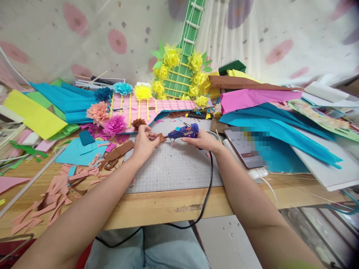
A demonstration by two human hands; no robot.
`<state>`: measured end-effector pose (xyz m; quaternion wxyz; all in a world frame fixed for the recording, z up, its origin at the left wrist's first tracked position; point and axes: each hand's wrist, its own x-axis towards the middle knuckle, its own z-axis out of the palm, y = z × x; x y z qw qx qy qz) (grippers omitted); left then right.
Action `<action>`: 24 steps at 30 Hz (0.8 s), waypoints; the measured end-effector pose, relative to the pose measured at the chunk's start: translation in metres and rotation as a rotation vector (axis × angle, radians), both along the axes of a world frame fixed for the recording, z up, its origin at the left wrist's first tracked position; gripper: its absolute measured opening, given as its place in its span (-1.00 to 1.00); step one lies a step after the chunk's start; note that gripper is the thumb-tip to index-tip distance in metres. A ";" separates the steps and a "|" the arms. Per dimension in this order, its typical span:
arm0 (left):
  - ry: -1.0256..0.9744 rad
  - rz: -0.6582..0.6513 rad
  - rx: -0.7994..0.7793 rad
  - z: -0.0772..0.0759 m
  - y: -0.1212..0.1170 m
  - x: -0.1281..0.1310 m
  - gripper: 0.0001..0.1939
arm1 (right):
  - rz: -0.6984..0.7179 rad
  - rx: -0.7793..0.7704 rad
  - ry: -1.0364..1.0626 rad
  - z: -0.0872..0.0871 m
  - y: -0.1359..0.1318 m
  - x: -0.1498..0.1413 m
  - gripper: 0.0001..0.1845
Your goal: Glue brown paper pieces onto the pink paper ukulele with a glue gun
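My right hand (206, 141) is wrapped round a blue hot glue gun (183, 131), whose nozzle points left. At the nozzle tip is a small brown paper piece (160, 138), pinched in the fingers of my left hand (144, 142). A brown paper flower (138, 123) shows just behind my left fingers; whether they touch it I cannot tell. Behind my hands lies a pink guitar-shaped paper craft (134, 108) with yellow strips and several paper flowers, among them a magenta flower (114, 125) and a yellow flower (143, 92). A grey cutting mat (174, 172) lies beneath my hands.
Peach paper scraps (56, 194) and blue paper sheets (75, 151) cover the left side. A phone (246, 147) and stacked crepe paper (260, 99) lie at right. A green guitar craft (179, 76) stands behind. The black cord (209, 186) hangs over the table's front edge.
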<state>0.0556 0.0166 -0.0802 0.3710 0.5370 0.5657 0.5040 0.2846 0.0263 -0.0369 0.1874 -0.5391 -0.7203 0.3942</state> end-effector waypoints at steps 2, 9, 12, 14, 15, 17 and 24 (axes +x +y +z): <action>-0.009 -0.004 -0.007 0.000 0.000 0.000 -0.56 | 0.006 0.001 0.004 -0.002 0.000 0.000 -0.59; -0.044 0.003 -0.048 0.001 0.001 0.000 -0.52 | -0.005 0.009 0.024 -0.004 0.001 0.001 -0.55; -0.052 0.007 -0.063 0.001 0.001 0.000 -0.52 | 0.009 0.010 0.036 -0.004 0.002 0.000 -0.56; -0.058 0.004 -0.065 0.002 0.001 0.000 -0.51 | 0.016 0.011 0.042 -0.005 0.002 0.000 -0.57; -0.060 0.004 -0.064 0.002 0.001 0.001 -0.51 | 0.016 0.013 0.041 -0.005 0.002 0.000 -0.57; -0.064 0.004 -0.066 0.003 0.000 0.001 -0.51 | 0.011 0.017 0.036 -0.006 0.002 0.001 -0.55; -0.069 0.002 -0.098 0.008 -0.001 0.001 -0.52 | 0.000 0.027 0.051 -0.005 0.001 0.000 -0.54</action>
